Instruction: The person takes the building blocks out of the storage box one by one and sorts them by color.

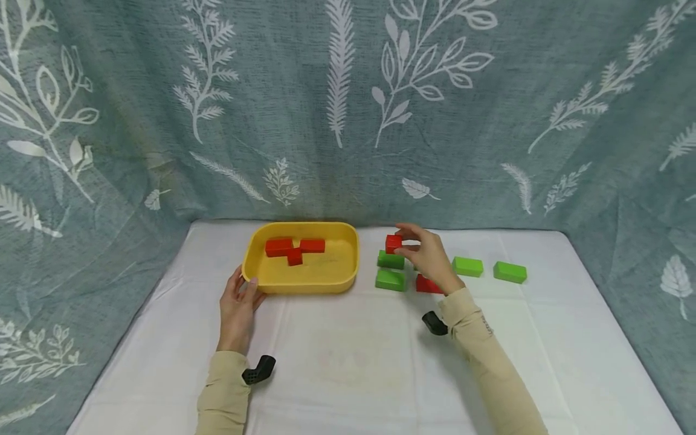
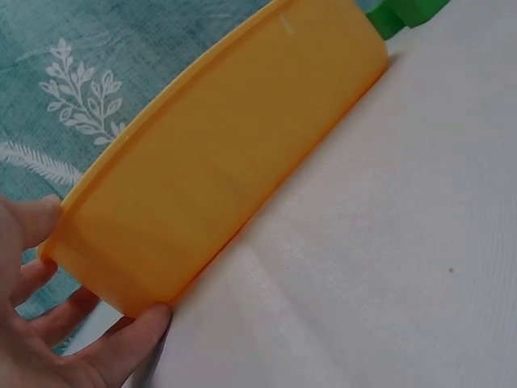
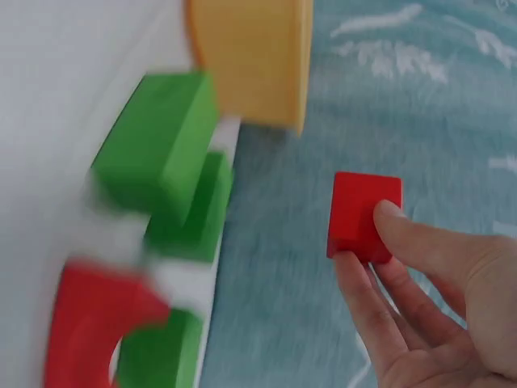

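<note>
My right hand (image 1: 429, 251) pinches a small red block (image 3: 363, 214) between thumb and fingers, raised over the green blocks on the right. At its near left corner, the yellow tray (image 1: 304, 287) is gripped by my left hand (image 1: 239, 302), thumb at the rim and fingers against the outer wall. Inside the tray lie a red block (image 1: 279, 247), a second red block (image 1: 312, 246) and a smaller red block (image 1: 295, 257). Below my right hand lies another red block (image 1: 429, 284), partly hidden; the right wrist view shows a curved cutout in it.
Two green blocks, one farther back (image 1: 391, 260) and one nearer (image 1: 390, 280), lie right of the tray. Farther right are a green block (image 1: 467, 266) and another green block (image 1: 510, 272). A patterned curtain (image 1: 348, 121) hangs behind the white-covered table (image 1: 348, 362).
</note>
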